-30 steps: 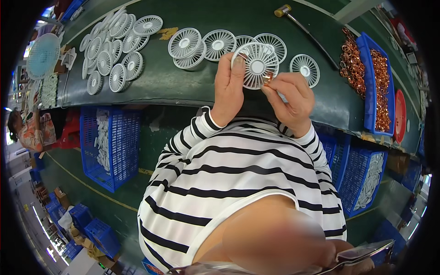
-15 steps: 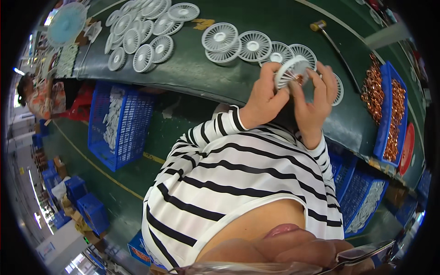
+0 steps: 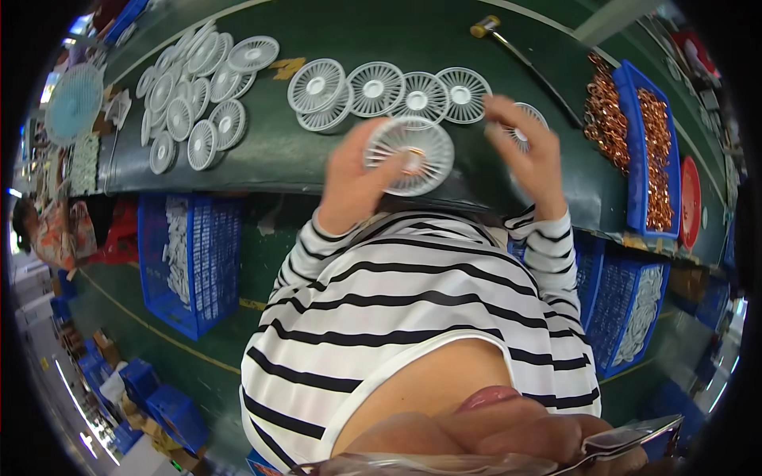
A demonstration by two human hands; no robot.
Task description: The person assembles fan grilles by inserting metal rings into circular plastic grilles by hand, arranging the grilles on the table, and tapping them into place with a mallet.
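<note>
Disc and left hand are joined: we grip its left side, thumb across the face, above the near part of the bench. Our right hand stands apart to the right, fingers parted, blurred and seemingly empty, over a loose disc. The held one, round without a long axis, looks white and spoked, a coppery piece near its hub.

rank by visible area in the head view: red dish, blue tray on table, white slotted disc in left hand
1. Blue tray
2. White slotted disc, perhaps enlarged by nearness to the camera
3. Red dish
</note>
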